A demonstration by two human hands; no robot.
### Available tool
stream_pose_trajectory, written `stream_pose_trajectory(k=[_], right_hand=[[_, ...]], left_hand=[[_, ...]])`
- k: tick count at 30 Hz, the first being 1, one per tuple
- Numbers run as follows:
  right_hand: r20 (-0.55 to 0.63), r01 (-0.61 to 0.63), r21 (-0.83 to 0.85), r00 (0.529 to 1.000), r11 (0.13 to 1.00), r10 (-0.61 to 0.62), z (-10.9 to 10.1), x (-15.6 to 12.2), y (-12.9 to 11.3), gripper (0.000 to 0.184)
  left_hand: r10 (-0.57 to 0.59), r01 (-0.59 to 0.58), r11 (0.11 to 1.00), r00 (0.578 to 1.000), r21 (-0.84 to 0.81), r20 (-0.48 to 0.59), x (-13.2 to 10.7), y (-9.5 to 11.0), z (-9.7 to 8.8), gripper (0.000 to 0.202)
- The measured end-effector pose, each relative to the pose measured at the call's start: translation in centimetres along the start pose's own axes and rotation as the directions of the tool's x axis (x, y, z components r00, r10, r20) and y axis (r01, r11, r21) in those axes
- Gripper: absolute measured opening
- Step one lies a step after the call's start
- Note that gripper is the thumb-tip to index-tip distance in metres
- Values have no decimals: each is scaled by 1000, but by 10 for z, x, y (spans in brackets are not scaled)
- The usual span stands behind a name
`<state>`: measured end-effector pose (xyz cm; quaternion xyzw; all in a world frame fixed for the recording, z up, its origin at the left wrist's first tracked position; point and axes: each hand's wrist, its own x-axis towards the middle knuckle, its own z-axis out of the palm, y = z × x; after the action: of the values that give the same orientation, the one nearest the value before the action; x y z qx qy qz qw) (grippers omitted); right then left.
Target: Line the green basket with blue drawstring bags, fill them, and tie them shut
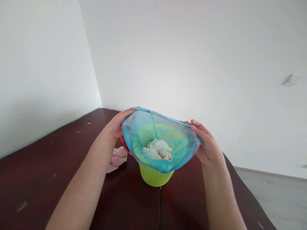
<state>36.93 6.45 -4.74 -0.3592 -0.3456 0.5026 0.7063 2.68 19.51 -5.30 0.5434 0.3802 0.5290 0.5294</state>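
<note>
A small lime-green basket bin stands on a dark brown table. A thin blue bag with a red drawstring lines it, its mouth stretched wide above the rim. My left hand grips the bag's left edge, fingers closed over it. My right hand holds the right edge the same way. Crumpled white paper with orange marks lies inside the bag.
A pink cloth lies on the table just left of the bin, under my left wrist. White walls meet in a corner behind. The table's right edge drops to a grey floor. A white wall fitting is at the far right.
</note>
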Motion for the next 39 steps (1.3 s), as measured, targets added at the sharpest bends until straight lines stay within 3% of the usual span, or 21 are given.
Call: stream_pose_trajectory(k=[5, 9, 12, 15, 18, 21, 24, 27, 33, 36, 39], right_hand=[[118, 224, -166, 971, 960, -207, 12, -10, 9, 48], [186, 419, -336, 907, 844, -377, 17, -15, 15, 45], [194, 456, -419, 890, 785, -414, 16, -16, 17, 49], [209, 448, -426, 894, 786, -397, 14, -15, 16, 50], [227, 451, -409, 892, 794, -390, 13, -14, 15, 47], [225, 455, -412, 891, 790, -395, 12, -13, 18, 45], [217, 459, -384, 888, 801, -405, 13, -14, 19, 41], [208, 430, -382, 902, 818, -378, 14, -17, 16, 38], [215, 390, -405, 920, 827, -329, 16, -20, 9, 40], [244, 368, -337, 923, 867, -297, 18, -23, 10, 34], [291, 343, -292, 921, 893, -259, 21, -28, 13, 30]], left_hand=[[47, -40, 987, 998, -155, 43, -14, 10, 12, 56], [142, -131, 967, 989, -220, 37, -26, 22, 27, 73], [204, -183, 968, 972, -171, 115, -35, 30, 34, 87], [242, -255, 965, 956, 65, 163, -42, 31, 28, 103], [233, -248, 829, 968, 501, 94, -47, 28, 6, 103], [160, -107, 592, 987, 798, 14, -49, 27, -15, 72], [57, -94, 495, 996, 864, 76, -52, 30, -18, 44], [75, -161, 590, 987, 791, 145, -56, 35, -4, 39], [305, -291, 772, 950, 566, 71, -69, 51, 24, 39], [320, -357, 882, 933, 308, 167, -82, 59, 36, 43], [284, -320, 943, 915, 87, 285, -98, 61, 52, 38]])
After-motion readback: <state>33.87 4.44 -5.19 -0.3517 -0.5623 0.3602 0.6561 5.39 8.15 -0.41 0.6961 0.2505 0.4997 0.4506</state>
